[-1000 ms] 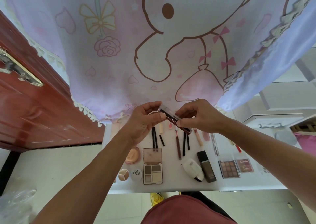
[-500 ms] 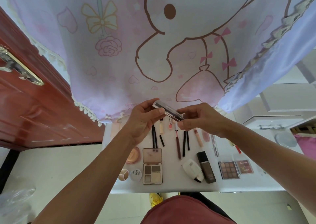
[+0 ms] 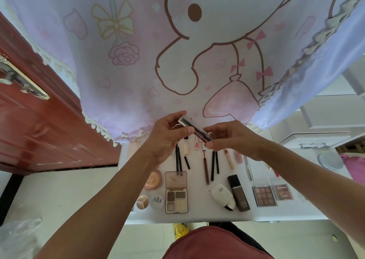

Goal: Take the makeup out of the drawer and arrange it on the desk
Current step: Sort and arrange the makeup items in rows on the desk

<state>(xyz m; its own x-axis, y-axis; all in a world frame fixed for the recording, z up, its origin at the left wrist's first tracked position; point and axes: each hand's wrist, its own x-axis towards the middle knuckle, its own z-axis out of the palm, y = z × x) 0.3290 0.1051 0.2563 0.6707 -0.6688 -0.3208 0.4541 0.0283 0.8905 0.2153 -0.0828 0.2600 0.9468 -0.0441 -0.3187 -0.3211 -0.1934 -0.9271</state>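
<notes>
**Slim makeup case held in both hands above the worktop**

A narrow, clear-lidded makeup case (image 3: 194, 128) sits in the air between two hands, tilted, its far end at ten o'clock. The left hand (image 3: 167, 138) pinches that end, fingers closed on it; the right hand (image 3: 231, 138) grips the near end the same way. Below, on the white worktop (image 3: 197, 217), lie pencils (image 3: 213, 165), an open eyeshadow palette (image 3: 176, 192), a dark foundation bottle (image 3: 238, 192) and a pink curtain (image 3: 177, 51) hangs at twelve o'clock.
</notes>
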